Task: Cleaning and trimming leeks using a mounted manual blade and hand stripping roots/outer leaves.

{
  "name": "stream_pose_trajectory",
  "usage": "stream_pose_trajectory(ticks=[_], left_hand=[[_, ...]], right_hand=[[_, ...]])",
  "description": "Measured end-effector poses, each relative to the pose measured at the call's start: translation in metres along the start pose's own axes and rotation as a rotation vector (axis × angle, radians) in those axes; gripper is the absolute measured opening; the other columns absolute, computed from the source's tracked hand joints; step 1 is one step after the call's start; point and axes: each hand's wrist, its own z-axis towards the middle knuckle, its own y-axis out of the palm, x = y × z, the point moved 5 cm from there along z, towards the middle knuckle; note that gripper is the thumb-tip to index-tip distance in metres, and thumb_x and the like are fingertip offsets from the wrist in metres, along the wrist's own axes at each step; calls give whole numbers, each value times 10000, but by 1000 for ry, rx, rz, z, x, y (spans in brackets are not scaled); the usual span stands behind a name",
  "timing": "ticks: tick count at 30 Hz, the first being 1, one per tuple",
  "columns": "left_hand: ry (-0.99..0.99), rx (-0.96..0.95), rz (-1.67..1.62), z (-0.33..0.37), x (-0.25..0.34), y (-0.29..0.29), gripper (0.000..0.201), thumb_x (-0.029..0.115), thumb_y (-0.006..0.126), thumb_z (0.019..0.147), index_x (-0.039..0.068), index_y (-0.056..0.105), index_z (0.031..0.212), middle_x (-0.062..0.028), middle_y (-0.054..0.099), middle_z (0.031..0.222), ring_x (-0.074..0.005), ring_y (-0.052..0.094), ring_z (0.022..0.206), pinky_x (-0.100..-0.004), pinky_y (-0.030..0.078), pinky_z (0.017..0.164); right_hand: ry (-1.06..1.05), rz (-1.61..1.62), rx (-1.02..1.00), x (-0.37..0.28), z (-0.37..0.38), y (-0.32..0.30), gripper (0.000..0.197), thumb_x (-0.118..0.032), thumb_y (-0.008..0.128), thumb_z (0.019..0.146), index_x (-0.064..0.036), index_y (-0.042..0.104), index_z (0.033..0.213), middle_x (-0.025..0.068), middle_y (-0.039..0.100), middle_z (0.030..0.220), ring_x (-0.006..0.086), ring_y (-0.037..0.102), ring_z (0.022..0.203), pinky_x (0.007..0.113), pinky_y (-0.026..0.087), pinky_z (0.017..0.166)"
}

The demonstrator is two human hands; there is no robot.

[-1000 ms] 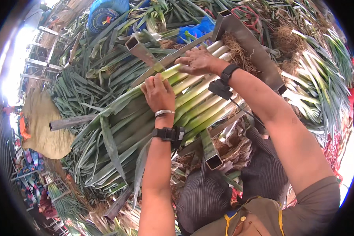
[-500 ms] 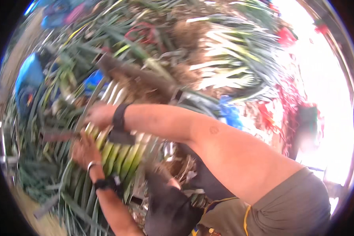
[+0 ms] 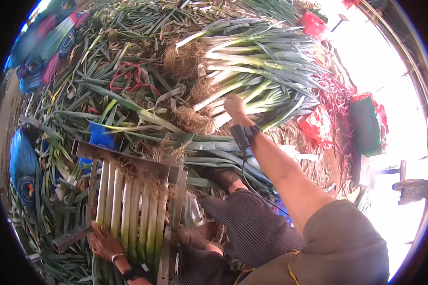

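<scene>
A row of leeks (image 3: pixel 125 213) lies side by side in a metal frame (image 3: pixel 123 156), roots up against its far bar and green ends toward me. My left hand (image 3: pixel 105 243) rests on the left leeks of this row, its fingers stretched out over the stalks. Farther off to the right, my right hand (image 3: pixel 235 107) is closed on a leek (image 3: pixel 220 118) at the near side of a big pile of leeks (image 3: pixel 257 61). That pile's hairy roots point left and its leaves point right.
Loose leek leaves (image 3: pixel 114 42) cover the ground at the left and back. Blue plastic bundles (image 3: pixel 24 164) lie at the far left. Red plastic strips (image 3: pixel 337 99) and a green-and-red bag (image 3: pixel 367 126) are at the right. A cable (image 3: pixel 259 197) hangs from my right wrist strap.
My right hand has left the leeks in the frame and reached right to the pile. My left hand stays on the framed leeks. The view has shifted.
</scene>
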Motion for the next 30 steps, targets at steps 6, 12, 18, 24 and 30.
stream_pose_trajectory(ticks=[6, 12, 18, 24, 30], left_hand=[[-54, 61, 139, -2, -23, 6, 425, 425, 439, 994, 264, 507, 1381, -41, 579, 1127, -246, 507, 1166, -438, 354, 959], [-96, -81, 149, 2, -13, 0, 432, 395, 436, 1000, 255, 475, 1406, -63, 567, 1208, -240, 493, 1192, -421, 359, 975], [10, -19, 170, 3, -29, 28, 482, 448, 518, 954, 234, 498, 1386, -40, 532, 1384, -227, 494, 1262, -465, 458, 938], [256, 39, 483, 1, -72, 83, 496, 404, 528, 966, 264, 431, 1432, -26, 275, 1569, -280, 474, 1291, -517, 477, 895], [144, 65, 311, 3, -50, 62, 496, 357, 534, 965, 253, 420, 1437, -39, 373, 1513, -289, 515, 1233, -535, 462, 893]], right_hand=[[498, 923, -202, 33, -2, 49, 304, -82, 580, 886, 28, 513, 1161, 169, 613, 1060, 241, 612, 952, 332, 498, 765], [594, 1022, -224, 35, 40, 80, 662, -218, 537, 951, 37, 205, 1464, 231, 211, 1520, 324, 344, 1346, 403, 374, 1069], [803, 1097, -91, 35, 50, 73, 405, -265, 576, 957, -3, 441, 1235, 183, 523, 1161, 296, 558, 1010, 411, 507, 855], [681, 1131, -174, 27, 37, 51, 169, -204, 654, 921, -75, 545, 915, 62, 568, 775, 226, 581, 666, 366, 541, 596], [626, 751, -284, 23, 23, 23, 213, -175, 654, 912, -28, 587, 774, 74, 585, 686, 187, 589, 570, 323, 511, 504]])
